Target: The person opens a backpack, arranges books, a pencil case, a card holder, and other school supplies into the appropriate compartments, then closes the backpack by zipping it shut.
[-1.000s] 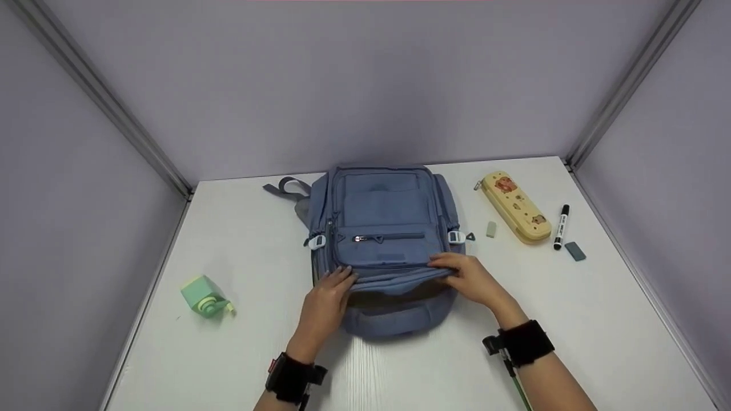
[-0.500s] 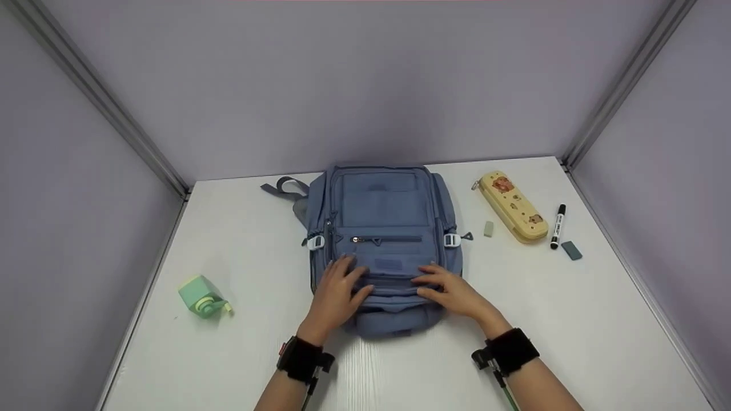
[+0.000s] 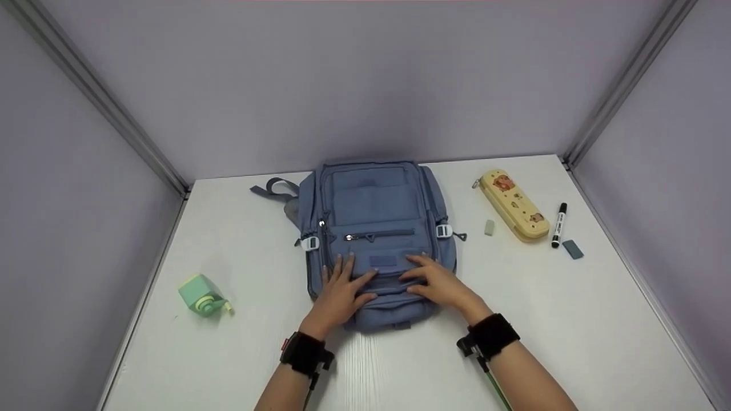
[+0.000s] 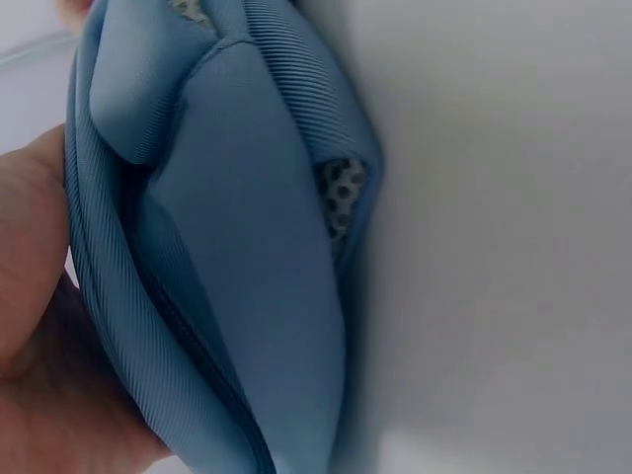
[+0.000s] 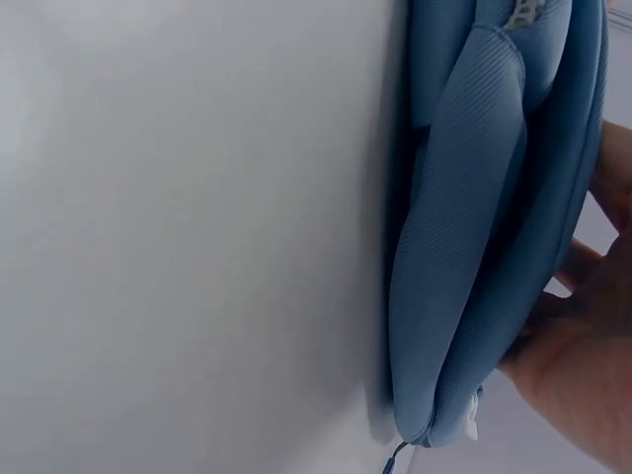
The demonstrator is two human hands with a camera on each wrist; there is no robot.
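Observation:
A blue backpack (image 3: pixel 374 205) lies flat on the white table, its front pockets facing up and its near end toward the person. My left hand (image 3: pixel 337 294) rests with spread fingers on the near left part of the bag. On the near right part rests my right hand (image 3: pixel 438 283), fingers spread and slightly bent. Between the hands the near flap lies down over the opening. In the left wrist view the padded edge of the bag (image 4: pixel 247 227) runs beside the thumb. The right wrist view has the same near end (image 5: pixel 459 237), with fingers on its upper face.
On the right lie a yellow pencil case (image 3: pixel 514 205), a small pale eraser (image 3: pixel 489 228), a black-and-white marker (image 3: pixel 559 225) and a dark grey-green block (image 3: pixel 573 249). A green pump bottle (image 3: pixel 205 297) lies at the left. Panel walls (image 3: pixel 365 85) enclose the table's back and sides.
The bag's near opening, gaping a second ago, has come down closed under the hands. Both hands moved inward and flattened onto the top; the bag shifted slightly left and away.

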